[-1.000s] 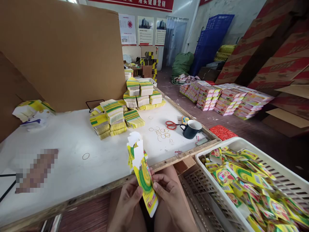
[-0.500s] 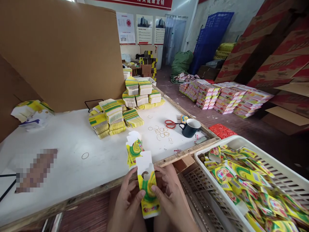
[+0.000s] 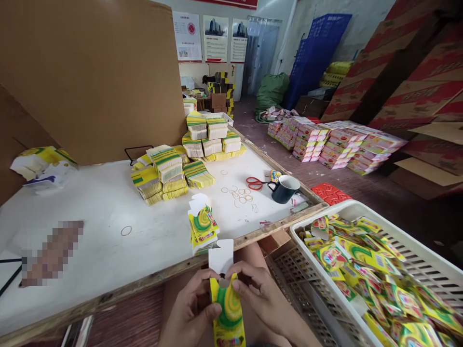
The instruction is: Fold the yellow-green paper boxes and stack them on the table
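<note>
Both hands hold one small yellow-green carton [image 3: 228, 313] over my lap, just off the table's front edge. Its white top flap [image 3: 221, 255] stands up, and the mouth gapes a little. My left hand [image 3: 197, 306] grips the left side, thumb on the printed front. My right hand [image 3: 255, 289] pinches the upper right edge. Beyond the carton, a small stack of the same flat cartons [image 3: 202, 226] lies at the table edge. Whether anything is inside the carton I cannot tell.
Bundled flat cartons [image 3: 166, 168] are piled on the white table [image 3: 90, 202]. Rubber bands [image 3: 241, 195], red-handled scissors [image 3: 255, 183] and a dark mug [image 3: 285, 189] lie to the right. A white basket [image 3: 356, 206] full of yellow cartons stands at right. Cardboard [image 3: 101, 82] walls the back.
The carton has come lower and closer to me, and its mouth has opened between my hands. My right fingers have shifted up to its top edge.
</note>
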{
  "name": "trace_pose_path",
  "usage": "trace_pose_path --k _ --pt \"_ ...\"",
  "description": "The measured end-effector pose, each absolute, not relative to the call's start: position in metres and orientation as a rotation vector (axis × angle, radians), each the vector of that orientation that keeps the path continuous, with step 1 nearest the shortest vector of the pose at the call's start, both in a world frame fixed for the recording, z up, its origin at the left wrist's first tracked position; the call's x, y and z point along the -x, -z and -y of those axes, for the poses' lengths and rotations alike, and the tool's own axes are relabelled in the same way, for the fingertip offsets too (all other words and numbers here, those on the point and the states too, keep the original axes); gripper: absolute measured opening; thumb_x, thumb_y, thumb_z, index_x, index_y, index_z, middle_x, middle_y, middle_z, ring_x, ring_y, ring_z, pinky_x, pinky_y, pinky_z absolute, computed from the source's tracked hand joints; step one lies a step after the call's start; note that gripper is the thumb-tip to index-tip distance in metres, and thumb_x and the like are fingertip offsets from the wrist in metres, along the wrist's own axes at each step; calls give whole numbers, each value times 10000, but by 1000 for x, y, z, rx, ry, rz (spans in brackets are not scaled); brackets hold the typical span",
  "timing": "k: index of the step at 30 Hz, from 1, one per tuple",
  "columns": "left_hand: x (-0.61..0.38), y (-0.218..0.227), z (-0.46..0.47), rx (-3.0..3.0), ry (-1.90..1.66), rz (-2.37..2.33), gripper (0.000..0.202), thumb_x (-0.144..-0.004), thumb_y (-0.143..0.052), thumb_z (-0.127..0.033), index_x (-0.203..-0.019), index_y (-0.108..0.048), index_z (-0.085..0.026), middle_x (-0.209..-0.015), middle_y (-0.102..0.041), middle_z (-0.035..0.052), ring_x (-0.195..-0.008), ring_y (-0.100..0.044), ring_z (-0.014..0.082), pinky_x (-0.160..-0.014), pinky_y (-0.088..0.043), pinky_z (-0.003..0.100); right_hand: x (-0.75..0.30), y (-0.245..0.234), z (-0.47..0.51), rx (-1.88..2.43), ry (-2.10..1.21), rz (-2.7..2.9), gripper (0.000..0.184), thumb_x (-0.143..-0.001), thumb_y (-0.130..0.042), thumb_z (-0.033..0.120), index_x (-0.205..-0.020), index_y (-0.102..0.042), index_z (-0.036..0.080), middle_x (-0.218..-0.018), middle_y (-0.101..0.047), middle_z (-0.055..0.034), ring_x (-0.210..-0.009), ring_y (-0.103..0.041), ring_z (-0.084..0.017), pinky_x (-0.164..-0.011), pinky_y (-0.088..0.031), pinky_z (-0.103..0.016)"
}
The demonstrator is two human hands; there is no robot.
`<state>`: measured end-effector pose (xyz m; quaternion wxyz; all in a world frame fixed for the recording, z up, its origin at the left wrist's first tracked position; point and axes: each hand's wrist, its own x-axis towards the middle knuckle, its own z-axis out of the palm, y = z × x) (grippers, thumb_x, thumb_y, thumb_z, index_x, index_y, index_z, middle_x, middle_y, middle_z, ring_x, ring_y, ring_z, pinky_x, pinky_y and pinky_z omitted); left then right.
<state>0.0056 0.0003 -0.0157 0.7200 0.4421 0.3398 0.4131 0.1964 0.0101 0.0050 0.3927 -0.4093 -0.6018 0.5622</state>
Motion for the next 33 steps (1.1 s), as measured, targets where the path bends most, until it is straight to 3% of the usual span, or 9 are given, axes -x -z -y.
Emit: trace_pose_path --k 2,4,5,7,11,16,20,28,33 --pt "-6 20 1 -937 -913 -735 665 -798 -700 -291 -1344 -323 -335 -1004 -716 41 -911 -663 202 -793 -497 298 -194 -3 -11 1062 -1345 1517 226 -937 -505 336 -871 -683 214 -866 -666 -35 -854 -615 -164 -753 -472 -254" --pt "-8 21 1 -914 -897 -704 860 -806 -692 -304 -1428 -101 -365 -1120 -698 75 -991 -662 235 -837 -498 344 -192 1 -12 1068 -1293 1426 161 -927 -524 326 -996 -646 246 -926 -670 -35 -905 -631 -173 -792 -490 -268" --pt "-8 21 0 -927 -878 -681 853 -809 -687 -314 -1435 -109 -352 -1178 -677 95 -1038 -648 251 -857 -496 359 -192 3 -12 1070 -1274 1373 193 -917 -541 321 -1093 -602 270 -968 -668 -33 -930 -634 -177 -815 -498 -279" --pt "-8 19 -1 -981 -850 -686 665 -821 -667 -328 -1381 -311 -303 -1259 -636 117 -1127 -607 275 -898 -489 368 -194 6 -12 1077 -1218 1326 283 -916 -538 324 -1198 -543 302 -1043 -664 -36 -985 -630 -182 -870 -496 -302" --pt "-7 21 -3 -1138 -918 -882 392 -830 -649 -322 -1203 -543 -263 -1312 -608 92 -1222 -546 279 -976 -470 352 -201 4 -12 1122 -1214 1445 254 -925 -495 356 -1089 -662 258 -1054 -677 -54 -1017 -610 -203 -887 -473 -319" --pt "-9 31 0 -1197 -863 -910 463 -852 -610 -335 -1295 -487 -278 -1372 -567 93 -1236 -543 285 -994 -492 386 -196 2 -13 1364 -1349 1582 375 -789 -601 176 -1160 -563 222 -845 -647 7 -676 -555 -139 -589 -412 -235" --pt "-12 29 1 -1156 -890 -879 458 -873 -585 -324 -1311 -462 -280 -1404 -542 74 -1282 -502 240 -1067 -427 356 -188 2 -16 1549 -1119 1745 331 -779 -572 153 -1104 -545 210 -723 -610 32 -616 -526 -147 -584 -361 -253" --pt "-16 15 -1 -1025 -896 -891 490 -823 -658 -334 -1275 -491 -248 -1311 -622 86 -1181 -585 250 -1011 -466 357 -186 5 -14 1454 -1245 1724 435 -769 -572 174 -1184 -449 218 -670 -620 51 -585 -553 -157 -553 -360 -242" --pt "-20 21 0 -1060 -869 -885 472 -844 -634 -328 -1289 -493 -258 -1315 -620 83 -1179 -588 236 -984 -482 328 -186 9 -14 1632 -1062 1791 390 -732 -537 133 -1114 -487 197 -631 -582 54 -566 -546 -163 -585 -349 -266"
